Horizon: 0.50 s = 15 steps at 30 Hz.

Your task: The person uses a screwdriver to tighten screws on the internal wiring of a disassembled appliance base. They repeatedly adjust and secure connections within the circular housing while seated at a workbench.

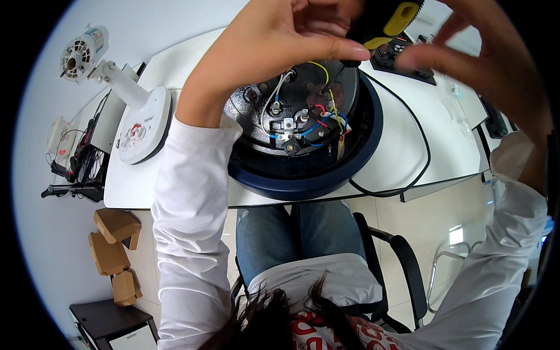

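Observation:
At the top, my left hand (309,38) is closed around a screwdriver with a thick black and yellow handle (399,18), its thumb pressed along the lower end. My right hand (472,55), slightly blurred, is just right of the handle with thumb and fingers apart, holding nothing. Beneath them lies a round appliance base (291,188) with a dark blue rim, its underside facing up. Its speckled metal bottom (248,125) carries white, blue, yellow and red wires (326,119) and small metal terminals (287,129). The screwdriver's tip cannot be clearly made out.
A black cable (429,154) loops over the white table (402,125) to the right. On the left stands a white fan stand (149,131) with an exposed motor (83,55). A black device (402,61) sits behind the hands. Cardboard boxes (109,252) lie on the floor, near a chair armrest (405,256).

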Each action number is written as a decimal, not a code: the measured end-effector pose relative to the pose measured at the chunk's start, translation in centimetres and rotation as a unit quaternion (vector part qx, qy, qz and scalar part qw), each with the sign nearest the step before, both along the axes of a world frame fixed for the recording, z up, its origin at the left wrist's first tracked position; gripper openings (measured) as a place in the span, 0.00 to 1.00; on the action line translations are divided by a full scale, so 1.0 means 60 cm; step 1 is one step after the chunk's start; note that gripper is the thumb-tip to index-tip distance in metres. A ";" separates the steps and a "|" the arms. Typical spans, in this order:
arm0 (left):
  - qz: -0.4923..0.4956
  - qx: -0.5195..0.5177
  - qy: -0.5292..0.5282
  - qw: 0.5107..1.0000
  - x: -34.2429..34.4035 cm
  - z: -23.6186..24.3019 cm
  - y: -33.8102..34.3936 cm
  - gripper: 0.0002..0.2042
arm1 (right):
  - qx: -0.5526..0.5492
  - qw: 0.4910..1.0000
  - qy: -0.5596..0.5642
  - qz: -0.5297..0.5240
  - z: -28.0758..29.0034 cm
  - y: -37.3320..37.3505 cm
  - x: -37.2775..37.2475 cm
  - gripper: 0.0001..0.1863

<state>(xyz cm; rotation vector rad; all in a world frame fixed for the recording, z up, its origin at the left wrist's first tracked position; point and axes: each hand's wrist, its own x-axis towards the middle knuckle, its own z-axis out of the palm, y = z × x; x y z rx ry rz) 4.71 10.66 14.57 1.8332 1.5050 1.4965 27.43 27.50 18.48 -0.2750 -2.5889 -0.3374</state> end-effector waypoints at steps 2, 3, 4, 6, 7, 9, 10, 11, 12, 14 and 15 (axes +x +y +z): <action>0.090 0.029 -0.075 0.993 0.034 0.010 0.008 0.17 | 0.002 1.000 0.000 -0.003 0.000 0.001 0.002 0.22; 0.124 0.010 -0.078 0.989 0.040 0.018 0.012 0.18 | 0.004 1.000 0.002 -0.003 0.002 0.000 0.004 0.22; 0.098 0.020 -0.053 0.994 0.033 0.016 0.017 0.18 | 0.006 1.000 0.004 -0.004 0.005 -0.001 0.006 0.22; 0.059 0.032 -0.002 0.998 0.021 0.007 0.025 0.18 | 0.003 1.000 0.005 0.006 0.002 0.000 0.002 0.22; 0.108 -0.009 -0.014 0.994 0.035 0.013 0.013 0.17 | -0.003 1.000 0.005 0.017 -0.004 0.002 -0.005 0.22; 0.075 -0.003 0.001 0.997 0.029 0.008 0.016 0.17 | -0.005 1.000 0.005 0.022 -0.006 0.002 -0.008 0.22; 0.051 0.005 0.009 0.999 0.030 0.011 0.020 0.17 | -0.001 1.000 0.006 0.017 -0.002 0.000 -0.005 0.22; 0.052 0.006 0.035 0.998 0.034 0.015 0.019 0.17 | 0.003 1.000 0.006 0.012 0.002 -0.002 -0.001 0.22; 0.057 0.004 0.062 0.996 0.048 0.022 0.014 0.17 | 0.003 1.000 0.007 0.011 0.003 -0.001 -0.001 0.22; 0.036 0.000 0.074 0.997 0.056 0.025 0.011 0.17 | 0.004 1.000 0.008 0.008 0.003 0.001 0.001 0.22; 0.024 -0.007 0.058 0.998 0.055 0.022 0.003 0.18 | -0.001 1.000 0.009 0.018 -0.002 0.002 -0.004 0.22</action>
